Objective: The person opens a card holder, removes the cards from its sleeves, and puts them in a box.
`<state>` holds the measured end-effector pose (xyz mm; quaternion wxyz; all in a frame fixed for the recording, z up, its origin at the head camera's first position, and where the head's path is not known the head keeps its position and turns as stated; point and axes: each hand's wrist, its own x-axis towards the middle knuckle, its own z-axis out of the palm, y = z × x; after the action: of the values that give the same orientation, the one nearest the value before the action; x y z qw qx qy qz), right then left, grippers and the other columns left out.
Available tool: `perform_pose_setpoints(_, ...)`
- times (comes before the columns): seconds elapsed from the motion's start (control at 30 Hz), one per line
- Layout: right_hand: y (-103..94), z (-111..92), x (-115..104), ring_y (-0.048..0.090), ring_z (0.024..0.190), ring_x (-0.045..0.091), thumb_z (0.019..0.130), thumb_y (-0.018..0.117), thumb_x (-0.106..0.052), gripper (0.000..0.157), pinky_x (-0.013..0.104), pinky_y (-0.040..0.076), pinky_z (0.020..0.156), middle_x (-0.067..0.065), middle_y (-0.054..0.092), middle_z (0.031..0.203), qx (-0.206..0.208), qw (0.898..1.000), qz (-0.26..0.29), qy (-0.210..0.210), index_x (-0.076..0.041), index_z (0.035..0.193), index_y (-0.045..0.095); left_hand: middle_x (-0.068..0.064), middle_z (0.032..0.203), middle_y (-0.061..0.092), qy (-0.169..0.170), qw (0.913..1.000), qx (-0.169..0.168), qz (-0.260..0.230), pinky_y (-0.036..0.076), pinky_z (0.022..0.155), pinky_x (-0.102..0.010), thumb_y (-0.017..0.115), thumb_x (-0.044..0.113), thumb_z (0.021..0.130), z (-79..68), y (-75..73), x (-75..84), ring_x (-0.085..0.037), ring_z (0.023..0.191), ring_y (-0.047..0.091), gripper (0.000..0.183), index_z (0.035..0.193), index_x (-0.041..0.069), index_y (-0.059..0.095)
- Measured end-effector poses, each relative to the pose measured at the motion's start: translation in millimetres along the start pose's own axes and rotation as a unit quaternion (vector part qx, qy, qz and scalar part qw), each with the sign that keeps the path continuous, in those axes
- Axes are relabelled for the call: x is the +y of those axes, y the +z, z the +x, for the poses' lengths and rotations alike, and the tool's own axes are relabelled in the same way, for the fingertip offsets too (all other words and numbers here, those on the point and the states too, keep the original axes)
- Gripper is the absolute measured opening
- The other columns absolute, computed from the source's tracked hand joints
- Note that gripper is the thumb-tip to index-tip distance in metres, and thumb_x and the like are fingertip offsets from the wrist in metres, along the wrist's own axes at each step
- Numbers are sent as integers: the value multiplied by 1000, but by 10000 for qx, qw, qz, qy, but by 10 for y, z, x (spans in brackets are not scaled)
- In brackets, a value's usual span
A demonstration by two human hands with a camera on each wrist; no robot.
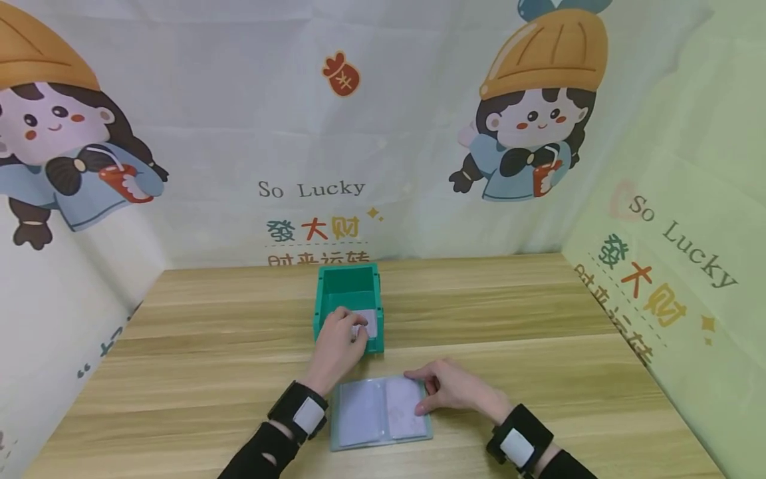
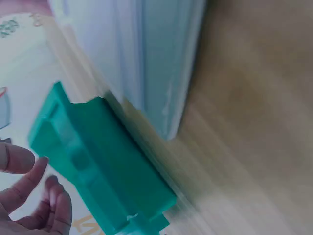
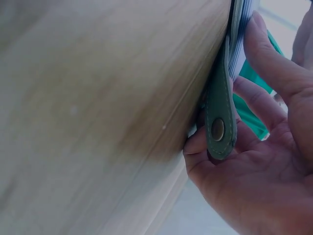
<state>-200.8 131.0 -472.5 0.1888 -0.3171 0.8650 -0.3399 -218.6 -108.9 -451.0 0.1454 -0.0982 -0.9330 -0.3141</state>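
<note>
An open card holder point(image 1: 359, 416) with pale cards in clear sleeves lies on the table. My right hand point(image 1: 455, 386) grips its right side, thumb on the page and index finger at the top corner. In the right wrist view, the holder's green strap point(image 3: 222, 107) with a metal snap lies against the fingers of that hand. My left hand point(image 1: 338, 346) reaches over the near end of a green bin point(image 1: 349, 279), fingers loosely bent. A pale card point(image 1: 371, 322) is inside the bin, close beside the left fingertips. Between thumb and index finger nothing shows in the left wrist view.
The wooden table point(image 1: 526, 306) runs back to a printed cloth wall point(image 1: 413, 166), with another cloth side on the right. The bin stands just beyond the card holder. Black straps with devices sit on both wrists.
</note>
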Motion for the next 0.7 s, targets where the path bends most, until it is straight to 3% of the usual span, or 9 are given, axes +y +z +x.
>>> perform_pose_setpoints(0.1, 2, -4, -14, 38, 54, -1, 81, 84, -22, 60, 15, 29, 53, -10, 47, 62, 21, 9999, -2, 113, 0, 133, 63, -6, 95, 67, 380, 9988, -293, -139, 54, 81, -35, 66, 7, 91, -148, -74, -11, -19, 89, 62, 10, 97, 5, 74)
perform_pose_setpoints(0.17, 3, -4, -21, 38, 54, 0, 80, 84, -22, 60, 16, 29, 53, -10, 48, 62, 20, 9999, -23, 135, 0, 132, 63, -3, 93, 68, 691, 9950, -693, -218, 55, 79, -31, 69, 6, 89, -238, -106, -31, -16, 86, 63, 10, 98, 6, 74)
perform_pose_setpoints(0.3, -7, -3, -40, 40, 55, 0, 81, 84, -23, 61, 16, 30, 53, -10, 50, 64, -42, 9998, -73, 193, 0, 133, 63, -3, 92, 67, 1182, 9773, -1710, -403, 51, 74, -25, 74, 12, 89, -357, -103, -61, -15, 84, 60, 18, 104, 3, 73)
perform_pose_setpoints(0.4, -14, 3, -63, 40, 56, 0, 81, 84, -25, 61, 16, 30, 54, -10, 50, 66, -78, 9997, -136, 198, 0, 133, 63, -3, 98, 64, 1166, 9628, -2401, -429, 47, 74, -25, 78, 26, 88, -400, -68, -60, -15, 86, 56, 37, 116, 4, 70)
perform_pose_setpoints(0.5, -16, 16, -85, 40, 59, 1, 83, 83, -27, 59, 17, 30, 55, -9, 50, 68, -34, 9994, -336, 96, 0, 132, 64, -4, 108, 63, 1079, 9529, -2817, -316, 49, 80, -28, 81, 39, 83, -429, -25, -42, -15, 93, 56, 59, 128, 5, 64)
perform_pose_setpoints(0.7, -2, 45, -120, 45, 68, 3, 86, 79, -31, 45, 18, 37, 60, -5, 55, 79, 323, 9965, -769, -41, -2, 120, 72, -2, 116, 60, 903, 9491, -3017, -30, 51, 90, -33, 84, 48, 76, -453, 63, -17, -16, 102, 57, 78, 137, 7, 58)
